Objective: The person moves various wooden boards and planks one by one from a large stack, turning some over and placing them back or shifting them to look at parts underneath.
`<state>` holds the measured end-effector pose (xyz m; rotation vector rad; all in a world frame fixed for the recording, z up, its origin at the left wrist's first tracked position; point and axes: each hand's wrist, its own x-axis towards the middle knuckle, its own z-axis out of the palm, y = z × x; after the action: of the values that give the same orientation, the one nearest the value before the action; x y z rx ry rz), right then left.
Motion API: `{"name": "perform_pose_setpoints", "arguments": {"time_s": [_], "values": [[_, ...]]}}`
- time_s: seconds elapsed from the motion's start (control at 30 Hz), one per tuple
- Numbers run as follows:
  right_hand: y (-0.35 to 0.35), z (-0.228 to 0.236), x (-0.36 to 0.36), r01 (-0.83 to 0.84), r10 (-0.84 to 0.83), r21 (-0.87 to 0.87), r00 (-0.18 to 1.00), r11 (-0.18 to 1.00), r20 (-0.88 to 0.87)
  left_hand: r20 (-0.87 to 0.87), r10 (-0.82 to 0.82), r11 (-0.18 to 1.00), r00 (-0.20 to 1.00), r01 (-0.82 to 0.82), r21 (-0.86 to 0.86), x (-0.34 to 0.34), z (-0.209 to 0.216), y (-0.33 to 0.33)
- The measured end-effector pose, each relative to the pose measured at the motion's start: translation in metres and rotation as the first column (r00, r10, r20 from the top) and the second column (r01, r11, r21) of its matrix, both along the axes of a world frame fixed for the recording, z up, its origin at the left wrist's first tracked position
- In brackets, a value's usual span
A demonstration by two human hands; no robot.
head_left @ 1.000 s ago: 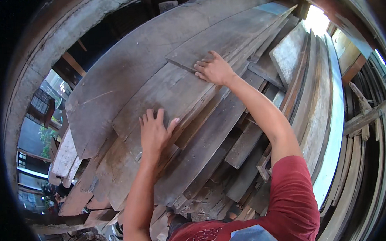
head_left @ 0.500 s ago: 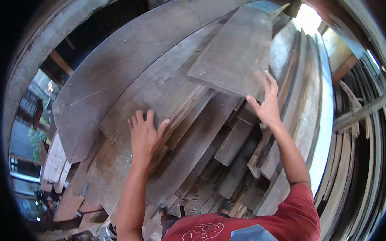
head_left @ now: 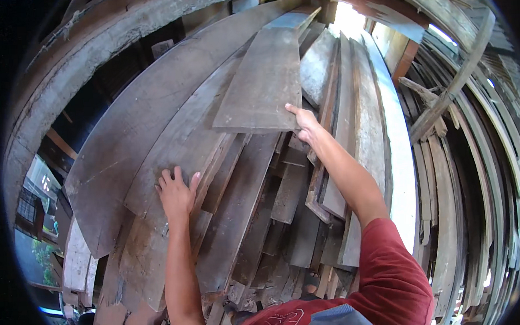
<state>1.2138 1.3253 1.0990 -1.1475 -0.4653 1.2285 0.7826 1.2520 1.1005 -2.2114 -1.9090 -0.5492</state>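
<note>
A wide grey-brown wooden board point(head_left: 263, 76) lies on top of the stack, its near end jutting out. My right hand point(head_left: 304, 122) grips its near right corner, thumb on the upper face and the other fingers hidden beneath. To the left, my left hand point(head_left: 178, 194) rests with fingers spread on another long plank point(head_left: 185, 142), close to that plank's right edge. Nothing is held in the left hand. Under the top board, several darker planks point(head_left: 239, 209) lie at staggered lengths.
A broad curved-looking board point(head_left: 127, 121) leans at the far left. More long planks point(head_left: 366, 101) stand along the right side. Beyond them, a rack of thin timber strips point(head_left: 472, 172) sits behind a slanting wooden post point(head_left: 457, 78). My feet are among boards below.
My right hand has gone from hovering open by the top board to gripping its corner. The left hand stays on its plank. The whole view has swung rightward.
</note>
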Motion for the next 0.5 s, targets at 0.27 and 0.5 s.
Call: {"name": "perform_pose_setpoints", "arguments": {"time_s": [0.27, 0.5], "values": [[-0.207, 0.040, 0.049, -0.039, 0.041, -0.142, 0.999, 0.989, 0.007, -0.013, -0.028, 0.999, 1.000, 0.028, 0.022, -0.008, -0.004, -0.004], [-0.337, 0.058, 0.064, 0.030, -0.010, -0.168, 0.993, 0.985, 0.114, -0.051, -0.275, 0.933, 0.960, 0.279, 0.226, -0.013, -0.003, 0.002]]}}
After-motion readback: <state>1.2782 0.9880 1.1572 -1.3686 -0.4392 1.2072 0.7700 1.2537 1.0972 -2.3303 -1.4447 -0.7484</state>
